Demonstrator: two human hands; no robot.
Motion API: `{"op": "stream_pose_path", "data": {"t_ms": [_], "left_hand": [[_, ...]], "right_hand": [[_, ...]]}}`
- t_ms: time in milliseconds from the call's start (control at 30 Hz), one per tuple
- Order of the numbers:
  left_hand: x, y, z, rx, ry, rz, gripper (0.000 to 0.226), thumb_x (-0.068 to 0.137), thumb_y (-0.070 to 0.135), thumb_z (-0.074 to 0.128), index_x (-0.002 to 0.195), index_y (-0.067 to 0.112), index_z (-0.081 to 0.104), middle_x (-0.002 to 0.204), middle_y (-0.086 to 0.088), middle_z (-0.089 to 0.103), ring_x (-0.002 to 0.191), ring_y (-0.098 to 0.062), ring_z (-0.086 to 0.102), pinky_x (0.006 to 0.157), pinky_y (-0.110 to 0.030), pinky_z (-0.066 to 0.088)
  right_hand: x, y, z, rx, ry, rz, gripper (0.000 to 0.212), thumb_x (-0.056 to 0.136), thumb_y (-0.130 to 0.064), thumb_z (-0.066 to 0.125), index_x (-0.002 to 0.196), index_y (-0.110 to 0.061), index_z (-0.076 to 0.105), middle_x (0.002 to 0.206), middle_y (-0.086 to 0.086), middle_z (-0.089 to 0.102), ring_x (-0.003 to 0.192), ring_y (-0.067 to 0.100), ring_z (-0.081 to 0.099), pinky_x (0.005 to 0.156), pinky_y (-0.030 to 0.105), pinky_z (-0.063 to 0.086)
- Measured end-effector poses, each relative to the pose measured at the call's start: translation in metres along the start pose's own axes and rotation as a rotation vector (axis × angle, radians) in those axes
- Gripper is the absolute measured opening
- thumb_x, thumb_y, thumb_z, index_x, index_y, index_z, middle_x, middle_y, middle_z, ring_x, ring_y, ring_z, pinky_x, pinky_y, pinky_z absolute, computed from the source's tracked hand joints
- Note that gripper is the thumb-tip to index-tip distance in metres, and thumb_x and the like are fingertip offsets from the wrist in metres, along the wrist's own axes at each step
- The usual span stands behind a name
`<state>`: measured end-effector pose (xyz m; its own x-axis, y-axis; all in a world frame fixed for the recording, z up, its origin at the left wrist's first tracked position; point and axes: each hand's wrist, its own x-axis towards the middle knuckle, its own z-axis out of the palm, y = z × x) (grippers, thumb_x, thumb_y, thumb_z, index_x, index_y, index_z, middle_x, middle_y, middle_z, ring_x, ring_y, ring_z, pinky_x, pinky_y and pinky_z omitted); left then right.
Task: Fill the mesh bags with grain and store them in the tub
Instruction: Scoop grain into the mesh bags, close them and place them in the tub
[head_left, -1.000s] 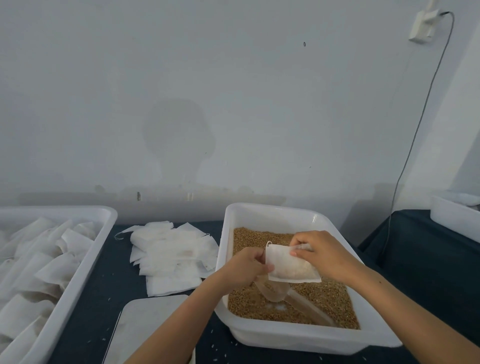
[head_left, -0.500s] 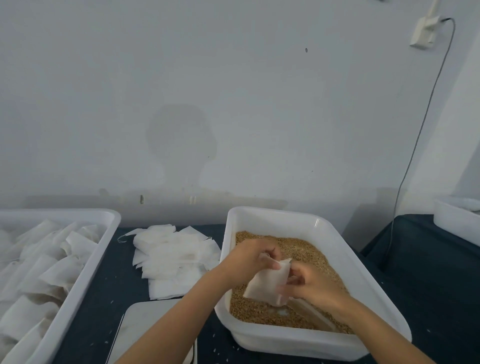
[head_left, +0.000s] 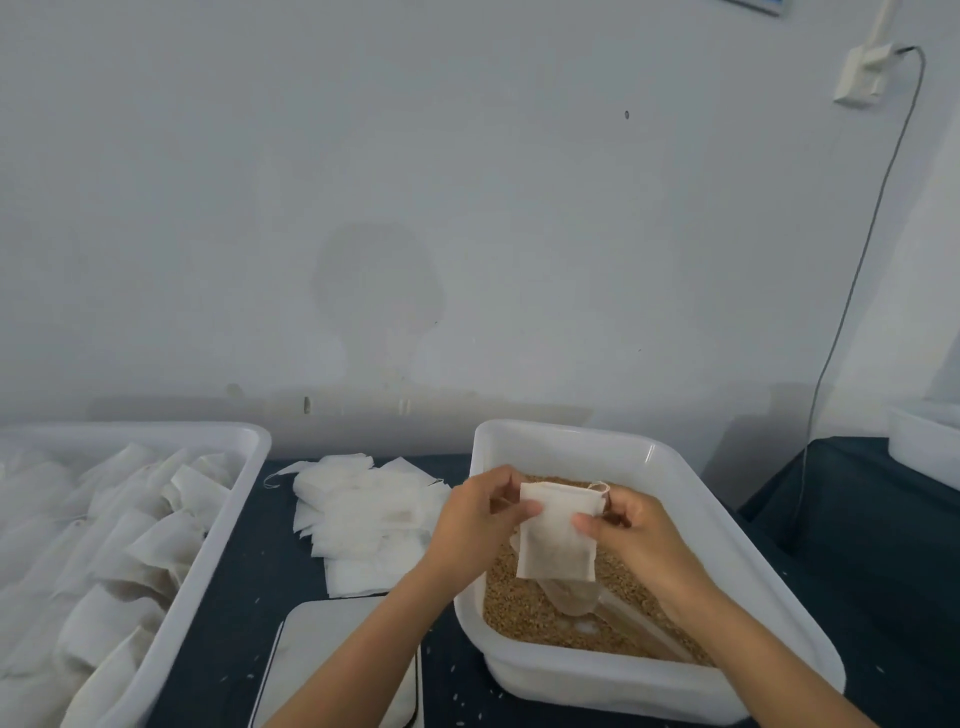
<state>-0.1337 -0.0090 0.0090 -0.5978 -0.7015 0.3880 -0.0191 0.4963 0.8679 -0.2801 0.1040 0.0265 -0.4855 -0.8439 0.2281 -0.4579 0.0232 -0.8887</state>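
Currently both hands were up over the grain tub (head_left: 691, 483), holding one mesh bag (head_left: 558, 535) between them. Left hand (head_left: 475, 522) pinched the bag's upper left corner, right hand (head_left: 631, 535) pinched its right edge near the drawstring end; fingers of both curled onto the fabric. Bag hung flat and upright above the grain (head_left: 524, 605), not touching it. Clear scoop (head_left: 576, 597) lay in the grain under the bag. Stack of empty bags (head_left: 363, 509) sat on the dark surface (head_left: 244, 561) left of that tub; far-left tub (head_left: 208, 525) held filled bags. Scale (head_left: 332, 654) sat near, between the tubs.
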Motion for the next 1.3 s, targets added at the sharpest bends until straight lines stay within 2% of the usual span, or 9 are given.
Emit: {"op": "stream_pose_path", "data": {"t_ms": [233,433,533,633,800,900,1000,1133,1300], "left_hand": [[-0.022,0.019,-0.039,-0.223,0.174,-0.018,0.008,0.088,0.009,0.063,0.081,0.012,0.059,0.075,-0.003,0.067,0.072,-0.016,0.06,0.069,-0.036,0.047],[-0.059,-0.001,-0.088,-0.06,0.364,-0.085,0.01,0.086,0.018,0.067,0.081,0.017,0.059,0.065,0.007,0.068,0.06,-0.009,0.056,0.06,-0.023,0.043],[-0.077,-0.017,-0.107,0.029,0.425,-0.12,0.012,0.085,0.021,0.068,0.08,0.019,0.058,0.062,0.01,0.064,0.051,0.002,0.054,0.05,-0.011,0.037],[-0.09,-0.033,-0.118,0.057,0.46,-0.166,0.011,0.085,0.018,0.069,0.084,0.013,0.059,0.064,0.006,0.067,0.059,-0.009,0.06,0.057,-0.023,0.044],[-0.107,-0.056,-0.12,0.102,0.439,-0.199,0.015,0.084,0.013,0.07,0.076,0.015,0.057,0.056,0.001,0.062,0.053,-0.005,0.053,0.052,-0.027,0.044],[-0.111,-0.064,-0.117,0.088,0.392,-0.211,0.013,0.084,0.013,0.069,0.078,0.009,0.057,0.064,-0.013,0.064,0.058,-0.02,0.055,0.064,-0.044,0.051],[-0.114,-0.072,-0.114,0.126,0.361,-0.183,0.011,0.086,0.016,0.067,0.081,0.01,0.059,0.068,-0.011,0.066,0.066,-0.027,0.06,0.066,-0.038,0.05],[-0.116,-0.081,-0.117,0.114,0.306,-0.144,0.008,0.092,0.016,0.059,0.088,0.023,0.059,0.084,0.008,0.068,0.082,0.003,0.062,0.07,-0.01,0.045],[-0.12,-0.092,-0.127,0.075,0.355,-0.147,0.01,0.096,0.014,0.05,0.104,0.018,0.055,0.106,0.004,0.064,0.103,-0.006,0.057,0.09,-0.02,0.044]], "right_hand": [[-0.01,-0.034,0.052,0.007,-0.012,-0.041,0.013,0.085,-0.018,0.067,0.088,-0.029,0.061,0.088,-0.007,0.07,0.078,0.003,0.066,0.068,0.024,0.056],[-0.024,-0.054,0.116,-0.128,-0.043,-0.151,0.014,0.086,-0.019,0.067,0.097,-0.011,0.065,0.087,0.006,0.069,0.081,0.021,0.066,0.072,0.036,0.054],[-0.029,-0.052,0.149,-0.2,-0.053,-0.214,0.023,0.089,-0.022,0.064,0.108,-0.009,0.062,0.105,0.002,0.065,0.095,0.016,0.061,0.081,0.026,0.049],[-0.033,-0.043,0.175,-0.231,-0.043,-0.234,0.03,0.09,-0.021,0.061,0.115,-0.004,0.06,0.118,0.0,0.059,0.11,0.014,0.054,0.087,0.015,0.036],[-0.04,-0.024,0.196,-0.192,-0.103,-0.205,0.016,0.09,-0.015,0.061,0.103,-0.005,0.061,0.096,-0.01,0.054,0.09,0.002,0.05,0.075,0.007,0.035],[-0.041,-0.012,0.198,-0.183,-0.15,-0.209,0.006,0.09,-0.012,0.059,0.088,-0.007,0.06,0.082,-0.002,0.061,0.078,0.011,0.056,0.069,0.024,0.043],[-0.04,-0.003,0.199,-0.174,-0.176,-0.221,0.006,0.09,-0.013,0.059,0.088,-0.008,0.062,0.083,0.005,0.064,0.083,0.019,0.059,0.075,0.035,0.046],[-0.039,0.007,0.2,-0.093,-0.181,-0.26,0.011,0.091,-0.017,0.059,0.098,-0.011,0.064,0.097,0.0,0.062,0.096,0.009,0.055,0.085,0.022,0.043],[-0.039,0.018,0.195,0.15,-0.191,-0.13,0.018,0.097,-0.018,0.048,0.112,-0.02,0.057,0.119,-0.008,0.057,0.113,-0.003,0.049,0.095,0.01,0.036]]}}
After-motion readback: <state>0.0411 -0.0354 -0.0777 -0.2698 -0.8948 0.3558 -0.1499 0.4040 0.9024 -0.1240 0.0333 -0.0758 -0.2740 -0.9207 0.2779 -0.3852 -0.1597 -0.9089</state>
